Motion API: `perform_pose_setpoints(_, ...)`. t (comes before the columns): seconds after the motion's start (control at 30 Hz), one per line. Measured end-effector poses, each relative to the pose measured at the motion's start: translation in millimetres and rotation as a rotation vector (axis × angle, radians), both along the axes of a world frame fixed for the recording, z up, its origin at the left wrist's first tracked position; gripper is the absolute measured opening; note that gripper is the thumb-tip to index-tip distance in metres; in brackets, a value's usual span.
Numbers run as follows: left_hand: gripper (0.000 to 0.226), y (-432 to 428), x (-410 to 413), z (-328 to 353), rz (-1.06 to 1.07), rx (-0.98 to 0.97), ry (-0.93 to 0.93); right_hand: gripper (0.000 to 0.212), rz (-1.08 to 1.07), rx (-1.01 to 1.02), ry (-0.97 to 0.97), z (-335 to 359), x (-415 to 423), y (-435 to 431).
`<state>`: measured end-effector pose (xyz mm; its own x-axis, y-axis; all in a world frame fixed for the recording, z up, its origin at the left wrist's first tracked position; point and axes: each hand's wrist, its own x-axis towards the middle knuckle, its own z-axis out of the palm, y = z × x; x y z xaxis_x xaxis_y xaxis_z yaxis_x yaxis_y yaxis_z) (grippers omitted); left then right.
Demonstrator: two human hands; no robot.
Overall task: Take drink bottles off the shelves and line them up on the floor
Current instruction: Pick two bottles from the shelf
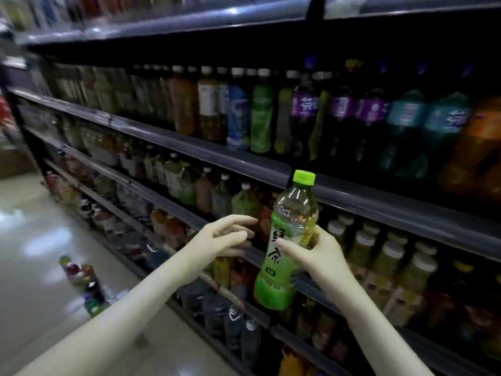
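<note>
We hold a clear plastic bottle of green tea with a lime-green cap and a green label [294,221] in our right hand [320,259]. The thumb lies across the front of the label and the fingers curl round the far side, so the grip is closed on the bottle's middle. The bottle is in the air, in front of the dark metal shelves [168,136] and level with the lower rows of drinks. It touches no shelf that we can make out. It stands nearly upright, cap uppermost and leaning a little to the right. We judge this a sensible way to carry it, since the base is free to meet the ground first. Our left hand [217,242] is just beside the bottle but apart from it, with its fingers spread and loosely bent, and it holds nothing. It looks ready either to steady the bottle or to reach for another one on the shelf behind, and we cannot tell which. Both forearms stretch forward and upward from the lower edge of the view and converge towards the bottle. Down to our left, a short row of mixed drink bottles [81,278] stands on the pale glossy floor [32,234], close along the foot of the shelving. We take that row as the place where this bottle belongs next.
</note>
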<state>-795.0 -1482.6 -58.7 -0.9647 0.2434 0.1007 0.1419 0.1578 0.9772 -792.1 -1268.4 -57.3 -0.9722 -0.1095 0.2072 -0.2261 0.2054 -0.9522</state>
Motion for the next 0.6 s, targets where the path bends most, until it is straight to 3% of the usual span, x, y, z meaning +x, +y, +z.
perform_pose_setpoints(0.3,0.041,-185,-31,37,-0.006,-0.094,0.051,0.026,0.134,-0.133,-0.025,31,-57,-204)
perform_pose_setpoints(0.6,0.066,-294,-103,35,-0.085,-0.110,-0.030,0.029,0.219,-0.134,0.002,48,-138,-326)
